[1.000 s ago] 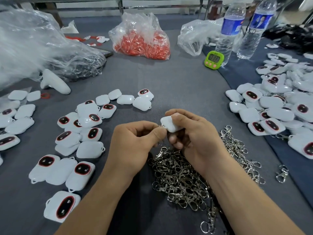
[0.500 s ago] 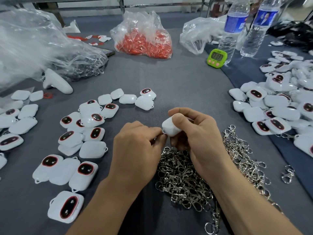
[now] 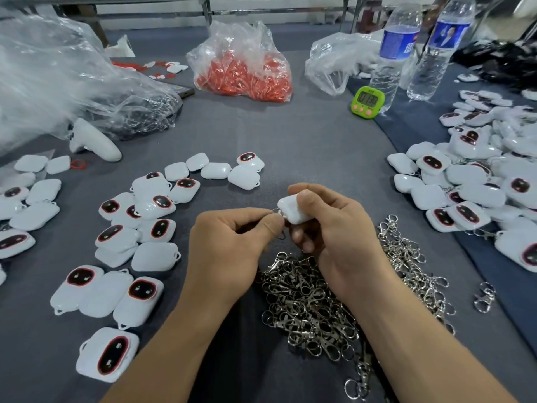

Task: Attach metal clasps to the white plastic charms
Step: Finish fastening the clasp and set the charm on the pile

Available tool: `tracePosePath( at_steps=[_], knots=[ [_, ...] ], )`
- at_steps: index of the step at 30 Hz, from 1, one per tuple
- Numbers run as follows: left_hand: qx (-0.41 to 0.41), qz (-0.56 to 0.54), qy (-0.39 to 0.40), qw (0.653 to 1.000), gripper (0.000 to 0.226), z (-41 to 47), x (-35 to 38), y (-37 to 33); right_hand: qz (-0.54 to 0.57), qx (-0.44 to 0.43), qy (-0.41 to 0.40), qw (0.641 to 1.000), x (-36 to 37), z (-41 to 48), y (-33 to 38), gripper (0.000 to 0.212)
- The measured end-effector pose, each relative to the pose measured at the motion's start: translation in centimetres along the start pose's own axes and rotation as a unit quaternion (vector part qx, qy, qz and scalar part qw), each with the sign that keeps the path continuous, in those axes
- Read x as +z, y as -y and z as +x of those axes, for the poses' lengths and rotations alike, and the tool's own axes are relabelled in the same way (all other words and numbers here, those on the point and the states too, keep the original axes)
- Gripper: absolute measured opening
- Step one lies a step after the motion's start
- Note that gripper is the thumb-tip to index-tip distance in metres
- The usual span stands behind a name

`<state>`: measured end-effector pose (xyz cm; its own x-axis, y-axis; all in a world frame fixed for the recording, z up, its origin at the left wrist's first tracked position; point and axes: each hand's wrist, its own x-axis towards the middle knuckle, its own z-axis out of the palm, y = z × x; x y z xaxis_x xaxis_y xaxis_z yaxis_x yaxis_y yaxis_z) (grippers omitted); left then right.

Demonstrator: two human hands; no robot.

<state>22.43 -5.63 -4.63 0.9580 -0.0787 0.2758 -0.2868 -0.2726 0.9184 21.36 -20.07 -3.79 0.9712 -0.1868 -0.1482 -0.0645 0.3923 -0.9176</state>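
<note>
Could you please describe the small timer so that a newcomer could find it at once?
Look to the far right of the grey table, where two clear water bottles stand. The timer sits at the foot of the left bottle. It alone is lime green, with a dark digital display and pink buttons.

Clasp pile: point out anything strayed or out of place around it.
One metal clasp lies alone to the right of the clasp pile, clearly apart from it. Nothing else there looks odd.

Bright, even light leaves only faint shadows below the grip. Far left of it the clear plastic bag (image 3: 43, 82) glares white; frame edges bow and blur.
</note>
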Motion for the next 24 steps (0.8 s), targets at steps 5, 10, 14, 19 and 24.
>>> tracePosePath(
  at_steps=[5,10,14,19,24],
  knots=[
    [0.023,0.087,-0.028,0.996,0.008,-0.34,-0.18,-0.33,-0.044,-0.041,-0.018,0.998,0.2,-0.12,-0.13,0.015],
    [0.162,0.308,-0.003,0.937,0.027,-0.43,-0.25,0.12,-0.058,-0.038,-0.021,0.997,0.41,-0.39,-0.6,0.018],
    [0.194,0.349,-0.022,0.916,0.023,-0.54,-0.06,0.32,-0.06,-0.018,-0.029,0.998,0.38,-0.2,-0.54,0.014],
    [0.012,0.077,0.02,0.997,0.007,-0.23,0.14,0.11,0.026,0.024,-0.03,0.999,0.11,0.18,0.05,0.015],
    [-0.027,0.02,0.058,0.998,0.02,-0.1,0.02,0.01,0.03,0.022,-0.023,0.999,0.25,0.01,-0.02,0.015]
  ],
)
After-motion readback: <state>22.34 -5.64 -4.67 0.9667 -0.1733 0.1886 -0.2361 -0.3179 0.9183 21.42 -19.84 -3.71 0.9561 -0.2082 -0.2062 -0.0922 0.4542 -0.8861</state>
